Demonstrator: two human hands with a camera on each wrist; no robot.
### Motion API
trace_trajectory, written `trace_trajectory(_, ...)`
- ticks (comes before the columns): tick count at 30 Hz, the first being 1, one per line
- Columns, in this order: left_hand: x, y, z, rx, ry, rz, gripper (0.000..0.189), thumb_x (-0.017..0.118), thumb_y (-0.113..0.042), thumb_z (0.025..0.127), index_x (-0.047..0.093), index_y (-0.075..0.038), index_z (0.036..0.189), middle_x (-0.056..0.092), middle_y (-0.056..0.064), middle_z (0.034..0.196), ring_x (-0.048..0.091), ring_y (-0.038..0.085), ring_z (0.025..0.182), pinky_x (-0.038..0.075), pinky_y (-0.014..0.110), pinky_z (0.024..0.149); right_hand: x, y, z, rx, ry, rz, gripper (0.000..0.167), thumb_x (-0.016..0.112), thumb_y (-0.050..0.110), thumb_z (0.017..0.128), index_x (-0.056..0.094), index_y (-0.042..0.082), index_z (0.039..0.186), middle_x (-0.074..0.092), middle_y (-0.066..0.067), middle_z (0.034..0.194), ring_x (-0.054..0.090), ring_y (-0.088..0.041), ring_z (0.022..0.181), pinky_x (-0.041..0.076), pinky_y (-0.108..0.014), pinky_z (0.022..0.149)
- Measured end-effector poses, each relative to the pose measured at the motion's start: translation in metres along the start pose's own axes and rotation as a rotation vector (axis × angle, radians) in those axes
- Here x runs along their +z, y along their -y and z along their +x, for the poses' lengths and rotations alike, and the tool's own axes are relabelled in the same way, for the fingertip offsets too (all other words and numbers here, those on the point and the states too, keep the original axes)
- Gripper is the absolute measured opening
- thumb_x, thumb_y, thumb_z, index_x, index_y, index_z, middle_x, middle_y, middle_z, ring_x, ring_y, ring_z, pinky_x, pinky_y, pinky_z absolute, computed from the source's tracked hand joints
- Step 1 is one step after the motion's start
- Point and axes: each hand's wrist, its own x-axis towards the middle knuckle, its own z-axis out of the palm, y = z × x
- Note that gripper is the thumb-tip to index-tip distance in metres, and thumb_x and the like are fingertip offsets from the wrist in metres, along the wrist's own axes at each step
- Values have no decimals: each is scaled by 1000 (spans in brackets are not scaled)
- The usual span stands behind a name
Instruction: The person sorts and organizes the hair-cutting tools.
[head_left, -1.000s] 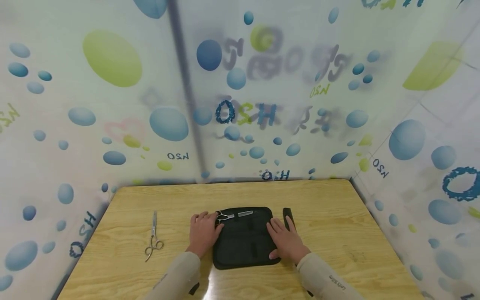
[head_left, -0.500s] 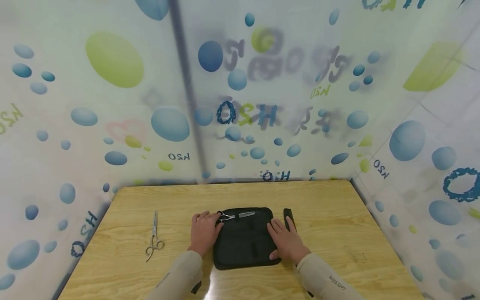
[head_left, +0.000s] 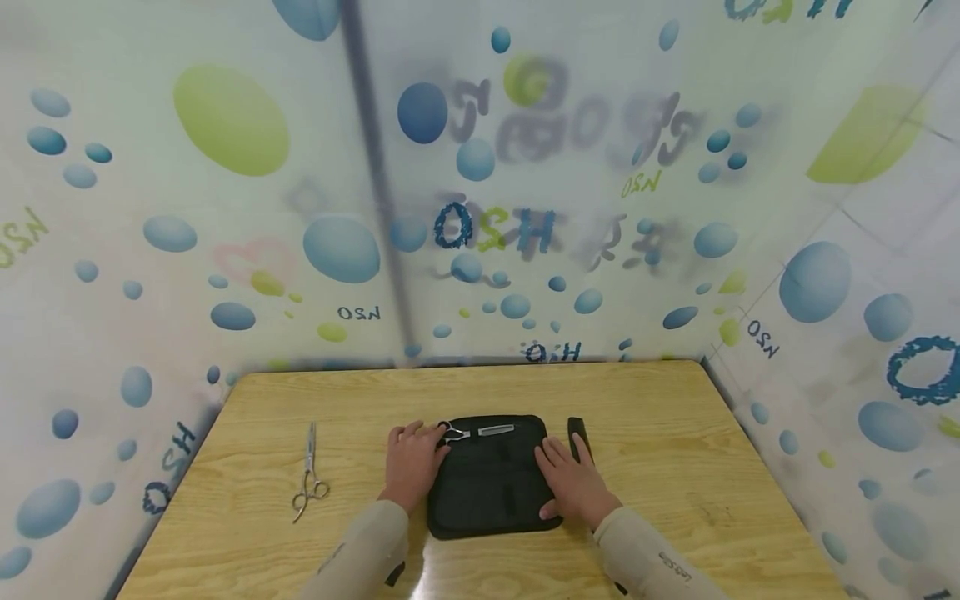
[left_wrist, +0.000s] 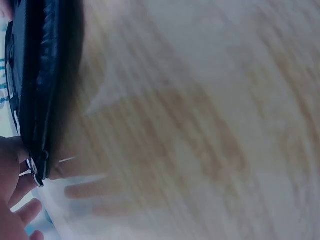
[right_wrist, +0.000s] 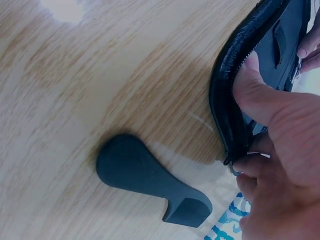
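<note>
A pale wall printed with blue and green bubbles and reversed "H2O" lettering (head_left: 534, 229) rises behind a light wood-grain table (head_left: 637, 392). A person's forearms, in pale sleeves (head_left: 356, 546), reach in from the near side. Between the hands, about midway from the table's left edge to its right, a black zip-edged case (head_left: 483, 483) lies flat.

The left hand (head_left: 412, 462) is at the case's far left corner, thumb and forefinger beside a scissor handle; whether they pinch it or only touch it, I cannot tell. The right hand (head_left: 576, 483) rests on the case's right edge, fingers loosely extended, thumb at the near right corner, grasping nothing.

Just beside the right hand, toward the table's right edge, lies a black tool (right_wrist: 137, 165) with a rounded end and a notched end; its kind is unclear. Toward the table's left edge, well apart from the left hand, silver scissors (head_left: 310, 458) lie with blades pointing to the far edge.

A second pair, the case scissors (head_left: 495, 431), lies along the case's far edge, long axis left to right. Its handles meet the left hand, the nearer one; its blades pass under a small band (head_left: 474, 432) and point right, stopping short of the right hand.

Compared with a second ago, these blades extend slightly farther past the band, and the left hand has edged rightward with them.
</note>
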Motion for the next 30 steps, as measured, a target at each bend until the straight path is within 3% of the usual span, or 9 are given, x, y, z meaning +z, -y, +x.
trace_trajectory(11, -6, 0, -2, 79, -40, 54, 37, 73, -35, 85, 70, -20, 118, 74, -1, 112, 62, 27, 115, 44, 50, 95, 3, -1, 2, -14, -11, -13, 92, 72, 55, 76, 40, 9, 149, 36, -10, 157, 28, -25, 148, 11, -55, 122)
trace_trajectory(17, -6, 6, -3, 96, -45, 31, 42, 75, -36, 84, 68, -17, 121, 73, 1, 112, 62, 27, 116, 44, 50, 96, 3, -1, 1, -13, -13, -18, 92, 72, 55, 76, 39, 9, 149, 35, -10, 157, 28, -25, 148, 11, -55, 122)
trace_trajectory(24, -4, 9, -3, 128, -31, -19, 36, 73, -33, 86, 70, -18, 119, 72, 0, 118, 62, 27, 118, 45, 51, 97, 2, 1, -2, -15, -29, 1, 91, 74, 53, 76, 41, 9, 148, 37, -10, 157, 30, -25, 148, 12, -55, 122)
trace_trajectory(30, -2, 7, -3, 145, -69, -31, 32, 74, -28, 85, 71, -18, 115, 74, 1, 112, 64, 28, 114, 47, 50, 94, 2, 0, -2, -13, -26, -3, 92, 74, 54, 75, 40, 8, 148, 37, -10, 157, 30, -25, 148, 12, -55, 122)
